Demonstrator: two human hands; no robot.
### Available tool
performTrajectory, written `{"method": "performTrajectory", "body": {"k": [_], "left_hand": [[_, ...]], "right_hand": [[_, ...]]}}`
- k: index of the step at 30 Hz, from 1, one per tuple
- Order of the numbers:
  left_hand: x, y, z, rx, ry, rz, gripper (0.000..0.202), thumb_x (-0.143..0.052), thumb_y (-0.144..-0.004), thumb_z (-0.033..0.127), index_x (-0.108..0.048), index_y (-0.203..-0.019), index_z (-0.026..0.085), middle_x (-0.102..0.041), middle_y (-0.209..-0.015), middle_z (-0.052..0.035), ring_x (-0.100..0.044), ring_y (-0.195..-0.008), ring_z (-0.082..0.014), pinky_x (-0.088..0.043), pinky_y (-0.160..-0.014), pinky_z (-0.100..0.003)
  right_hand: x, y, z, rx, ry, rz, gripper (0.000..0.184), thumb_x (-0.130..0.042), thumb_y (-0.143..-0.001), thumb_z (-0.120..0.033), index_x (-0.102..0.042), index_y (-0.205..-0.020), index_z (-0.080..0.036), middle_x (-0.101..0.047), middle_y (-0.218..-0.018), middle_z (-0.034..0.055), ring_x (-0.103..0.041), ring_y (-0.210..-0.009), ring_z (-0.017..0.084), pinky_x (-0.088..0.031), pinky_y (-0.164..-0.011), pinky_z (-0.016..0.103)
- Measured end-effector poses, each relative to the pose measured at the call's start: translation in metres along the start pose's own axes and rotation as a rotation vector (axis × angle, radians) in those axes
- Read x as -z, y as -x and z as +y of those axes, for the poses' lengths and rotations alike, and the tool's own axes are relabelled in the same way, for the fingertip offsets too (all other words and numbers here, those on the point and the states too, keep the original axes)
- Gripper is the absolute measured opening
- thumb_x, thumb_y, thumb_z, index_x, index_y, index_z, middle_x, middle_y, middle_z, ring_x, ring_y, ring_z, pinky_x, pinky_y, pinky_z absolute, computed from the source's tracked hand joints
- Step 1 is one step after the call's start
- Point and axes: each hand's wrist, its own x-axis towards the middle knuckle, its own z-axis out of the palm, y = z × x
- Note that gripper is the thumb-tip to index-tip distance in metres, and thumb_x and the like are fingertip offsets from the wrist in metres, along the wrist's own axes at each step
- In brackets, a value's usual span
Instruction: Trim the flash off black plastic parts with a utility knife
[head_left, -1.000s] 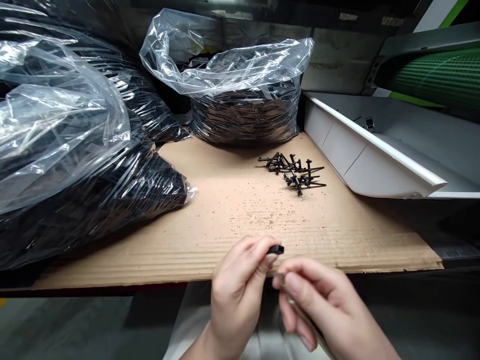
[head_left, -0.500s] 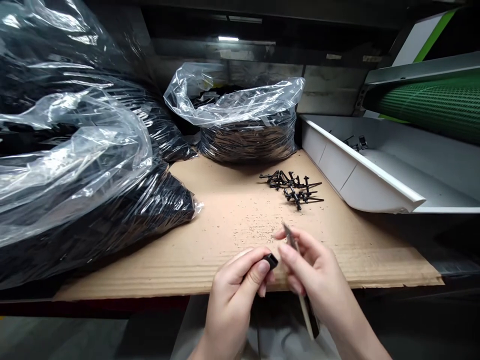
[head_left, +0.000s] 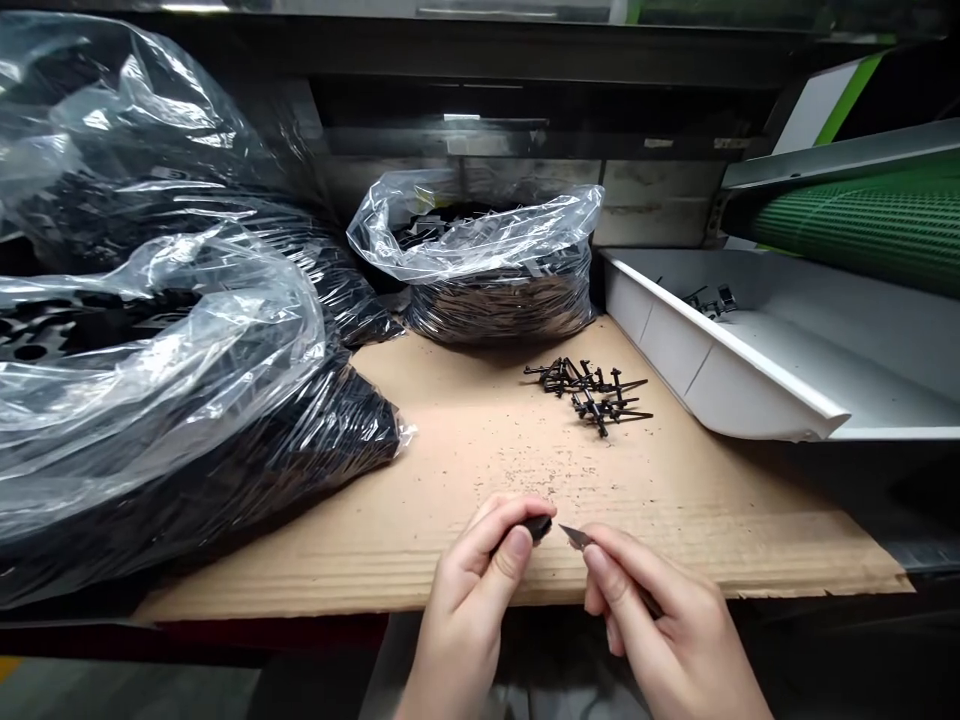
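My left hand (head_left: 480,585) pinches a small black plastic part (head_left: 538,527) between thumb and fingers, just above the front edge of the cardboard sheet (head_left: 465,450). My right hand (head_left: 660,625) is closed around a small knife (head_left: 576,538), whose pointed blade aims left at the black part, almost touching it. Farther back on the cardboard lies a small pile of black plastic pieces (head_left: 592,390) with thin stems.
A large clear bag of black parts (head_left: 180,400) fills the left side. Another open clear bag (head_left: 495,270) stands at the back. A white tray (head_left: 720,350) with a few small parts sits at the right, a green ribbed belt (head_left: 862,225) above it.
The knife in my right hand swung from pointing up to pointing left at the black part. Both hands shifted slightly down and the view tilted up a little.
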Motion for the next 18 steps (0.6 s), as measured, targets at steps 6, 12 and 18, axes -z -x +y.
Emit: {"method": "performTrajectory", "body": {"k": [6,12,18], "left_hand": [[0.002,0.000,-0.005,-0.056,-0.048,-0.009,0.018,-0.050,-0.087,0.023,-0.065,-0.094,0.032,-0.058,-0.092,0.0050,-0.049,-0.096,-0.0086,-0.036,-0.086,-0.012],[0.000,0.003,-0.003,-0.135,-0.174,0.003,0.022,-0.049,-0.088,0.017,-0.065,-0.093,0.031,-0.057,-0.097,0.0048,-0.047,-0.099,-0.0090,-0.035,-0.086,-0.011],[-0.004,0.002,0.000,-0.140,-0.214,0.006,0.021,-0.048,-0.088,0.015,-0.064,-0.093,0.028,-0.054,-0.095,0.0028,-0.046,-0.098,-0.0107,-0.036,-0.082,-0.012]], "right_hand": [[0.001,-0.009,-0.007,-0.040,-0.010,-0.149,0.027,-0.041,-0.087,-0.036,-0.059,-0.076,-0.018,-0.045,-0.056,-0.0020,-0.037,-0.041,0.007,-0.031,-0.038,0.020],[0.009,-0.017,-0.014,-0.252,-0.149,-0.431,0.035,-0.039,-0.087,-0.043,-0.046,-0.063,-0.018,-0.036,-0.048,-0.0058,-0.027,-0.038,0.005,-0.021,-0.035,0.019],[0.011,-0.018,-0.016,-0.272,-0.169,-0.467,0.035,-0.038,-0.087,-0.041,-0.042,-0.061,-0.018,-0.035,-0.048,-0.0067,-0.027,-0.040,0.004,-0.021,-0.037,0.018]]}}
